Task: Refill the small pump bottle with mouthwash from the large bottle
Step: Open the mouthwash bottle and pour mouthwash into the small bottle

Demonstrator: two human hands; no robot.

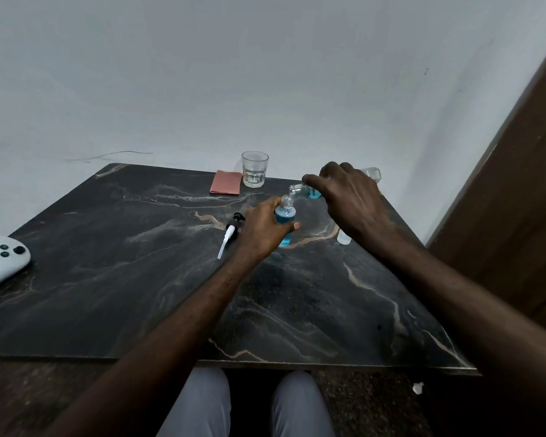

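Note:
My left hand (263, 230) grips the small clear bottle (285, 216), which stands upright on the dark marble table (123, 263) and holds blue mouthwash. Its neck is uncovered. My right hand (349, 200) holds the large clear bottle (309, 190) tipped sideways, its mouth just above the small bottle's neck, blue liquid near its neck. Most of the large bottle is hidden by my hand. The black pump head with its white tube (230, 233) lies on the table left of the small bottle.
An empty drinking glass (254, 169) stands at the back edge beside a folded pink cloth (226, 182). A small white cap (343, 237) sits under my right wrist. A white device (0, 261) lies at the left edge. A brown door is at the right.

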